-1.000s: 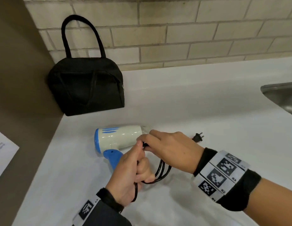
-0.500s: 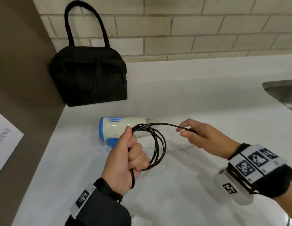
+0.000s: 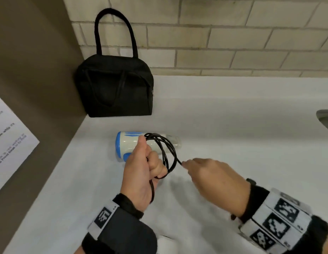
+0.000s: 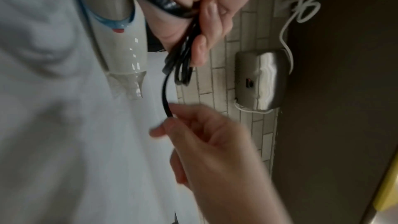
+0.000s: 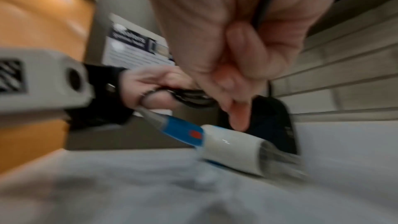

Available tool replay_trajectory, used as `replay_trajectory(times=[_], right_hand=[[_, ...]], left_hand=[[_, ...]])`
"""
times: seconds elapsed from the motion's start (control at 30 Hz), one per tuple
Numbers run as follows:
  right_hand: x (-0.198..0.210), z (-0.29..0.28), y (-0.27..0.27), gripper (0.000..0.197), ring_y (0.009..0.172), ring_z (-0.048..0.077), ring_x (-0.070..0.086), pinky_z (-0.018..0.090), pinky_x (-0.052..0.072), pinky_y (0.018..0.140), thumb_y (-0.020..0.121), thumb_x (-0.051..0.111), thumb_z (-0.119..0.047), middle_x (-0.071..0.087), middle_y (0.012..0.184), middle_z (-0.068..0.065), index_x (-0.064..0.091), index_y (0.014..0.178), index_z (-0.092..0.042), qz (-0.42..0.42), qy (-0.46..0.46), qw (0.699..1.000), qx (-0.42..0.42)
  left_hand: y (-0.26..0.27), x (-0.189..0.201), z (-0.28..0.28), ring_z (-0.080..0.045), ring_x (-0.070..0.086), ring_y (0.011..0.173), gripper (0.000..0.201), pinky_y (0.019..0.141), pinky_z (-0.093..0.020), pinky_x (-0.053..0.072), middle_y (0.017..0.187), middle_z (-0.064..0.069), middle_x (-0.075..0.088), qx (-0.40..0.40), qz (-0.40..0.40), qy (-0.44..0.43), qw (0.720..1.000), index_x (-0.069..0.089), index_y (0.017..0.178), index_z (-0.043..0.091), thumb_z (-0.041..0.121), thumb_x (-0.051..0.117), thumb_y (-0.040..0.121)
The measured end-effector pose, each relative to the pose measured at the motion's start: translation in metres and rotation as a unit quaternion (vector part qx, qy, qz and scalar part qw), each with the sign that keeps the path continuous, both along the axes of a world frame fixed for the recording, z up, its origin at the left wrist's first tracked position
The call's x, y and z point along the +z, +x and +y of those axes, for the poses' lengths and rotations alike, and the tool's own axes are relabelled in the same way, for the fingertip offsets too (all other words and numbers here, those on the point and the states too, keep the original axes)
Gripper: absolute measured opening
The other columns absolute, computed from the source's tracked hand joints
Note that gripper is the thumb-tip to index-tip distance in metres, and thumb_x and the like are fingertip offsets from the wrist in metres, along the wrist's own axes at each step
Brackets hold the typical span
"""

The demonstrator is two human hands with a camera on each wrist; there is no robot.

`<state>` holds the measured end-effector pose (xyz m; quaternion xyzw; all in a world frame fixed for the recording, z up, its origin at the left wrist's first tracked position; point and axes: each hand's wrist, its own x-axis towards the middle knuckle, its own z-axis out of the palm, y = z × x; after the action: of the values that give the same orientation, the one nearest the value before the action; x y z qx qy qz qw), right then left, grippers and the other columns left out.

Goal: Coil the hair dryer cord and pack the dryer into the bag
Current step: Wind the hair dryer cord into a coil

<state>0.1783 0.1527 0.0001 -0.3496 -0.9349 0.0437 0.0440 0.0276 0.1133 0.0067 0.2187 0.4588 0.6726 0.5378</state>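
A white and blue hair dryer lies on the white counter, nozzle pointing right; it also shows as the hair dryer and the blurred hair dryer in the wrist views. My left hand grips several loops of the black cord just in front of the dryer. My right hand pinches the cord's free stretch to the right of the coil. The plug is hidden. The black handbag stands zipped at the back left, against the wall.
A brown side panel with a printed sheet bounds the counter on the left. A steel sink rim shows at the far right. A tiled wall runs behind. A metal wall unit hangs beside the tiles.
My right hand has swung back in towards the coil, bringing the free cord round in front of my left hand. The left hand keeps its grip on the loops. The dryer has not moved.
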Motion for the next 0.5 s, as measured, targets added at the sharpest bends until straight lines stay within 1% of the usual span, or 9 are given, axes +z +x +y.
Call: replay_trajectory(times=[0.07,0.13,0.2,0.27,0.3,0.33,0.4,0.43,0.5], right_hand=[[0.013,-0.014,-0.009,0.043,0.067,0.027,0.045,0.033,0.033,0.053,0.080,0.034,0.004,0.049,0.097,0.009,0.039,0.121,-0.009,-0.021,-0.051,0.996,0.064],[0.028,-0.021,-0.011,0.048,0.067,0.025,0.041,0.031,0.025,0.048,0.078,0.034,0.005,0.046,0.100,0.010,0.037,0.124,-0.010,-0.043,-0.083,0.989,0.110],[0.036,-0.018,-0.007,0.043,0.078,0.027,0.047,0.031,0.027,0.051,0.079,0.034,0.005,0.050,0.107,0.009,0.042,0.118,-0.010,-0.056,-0.076,0.986,0.135],[0.041,-0.012,0.001,0.036,0.080,0.026,0.052,0.034,0.036,0.054,0.079,0.034,0.004,0.056,0.106,0.006,0.046,0.110,-0.012,-0.029,-0.074,0.985,0.152],[0.046,-0.009,0.006,0.032,0.076,0.023,0.054,0.035,0.041,0.054,0.079,0.037,0.003,0.060,0.099,0.003,0.047,0.104,-0.014,-0.025,-0.070,0.986,0.150],[0.048,-0.004,0.012,0.026,0.064,0.019,0.054,0.035,0.044,0.049,0.078,0.044,-0.001,0.063,0.086,-0.002,0.047,0.097,-0.017,-0.033,-0.046,0.987,0.152],[0.052,0.002,0.021,0.020,0.045,0.015,0.047,0.031,0.042,0.036,0.076,0.055,-0.017,0.061,0.063,-0.008,0.043,0.092,-0.020,0.003,-0.017,0.990,0.141],[0.056,0.007,0.024,0.020,0.046,0.016,0.051,0.031,0.043,0.038,0.079,0.054,-0.025,0.062,0.063,-0.008,0.041,0.093,-0.020,0.019,-0.027,0.988,0.150],[0.065,0.023,0.028,0.019,0.068,0.013,0.060,0.031,0.048,0.058,0.086,0.053,-0.031,0.068,0.082,-0.007,0.044,0.099,-0.020,0.029,-0.073,0.980,0.183]], left_hand=[[0.011,0.004,0.006,-0.005,0.012,0.033,0.050,0.037,-0.020,0.018,0.035,0.012,0.018,0.016,0.047,0.021,0.999,0.024,0.046,0.022,0.039,0.030,0.093],[0.023,0.005,0.010,-0.006,0.013,0.037,0.046,0.042,-0.024,0.015,0.037,0.012,0.020,0.019,0.098,0.037,0.994,0.023,0.051,0.020,0.040,0.031,0.092],[0.032,0.003,0.012,-0.005,0.017,0.039,0.045,0.043,-0.024,0.015,0.039,0.011,0.023,0.012,0.153,0.047,0.987,0.025,0.053,0.020,0.046,0.035,0.089],[0.040,-0.001,0.013,-0.005,0.025,0.039,0.046,0.041,-0.019,0.023,0.040,0.009,0.031,0.000,0.238,0.052,0.970,0.032,0.054,0.021,0.052,0.037,0.087],[0.042,-0.003,0.013,-0.005,0.030,0.039,0.045,0.040,-0.016,0.028,0.040,0.009,0.036,-0.006,0.272,0.053,0.961,0.035,0.055,0.020,0.052,0.035,0.086],[0.045,-0.005,0.014,-0.003,0.034,0.039,0.046,0.042,-0.013,0.032,0.041,0.009,0.041,-0.012,0.286,0.055,0.956,0.038,0.057,0.017,0.052,0.036,0.087],[0.048,-0.009,0.014,0.001,0.039,0.042,0.040,0.046,-0.008,0.034,0.043,0.013,0.046,-0.056,0.314,0.064,0.946,0.042,0.059,0.019,0.048,0.042,0.087],[0.051,-0.011,0.014,0.002,0.041,0.044,0.035,0.048,-0.007,0.033,0.043,0.016,0.048,-0.070,0.347,0.060,0.933,0.041,0.059,0.023,0.043,0.043,0.088],[0.053,-0.015,0.013,0.002,0.042,0.043,0.029,0.049,-0.009,0.033,0.042,0.017,0.048,-0.091,0.384,0.043,0.918,0.040,0.058,0.027,0.041,0.036,0.083]])
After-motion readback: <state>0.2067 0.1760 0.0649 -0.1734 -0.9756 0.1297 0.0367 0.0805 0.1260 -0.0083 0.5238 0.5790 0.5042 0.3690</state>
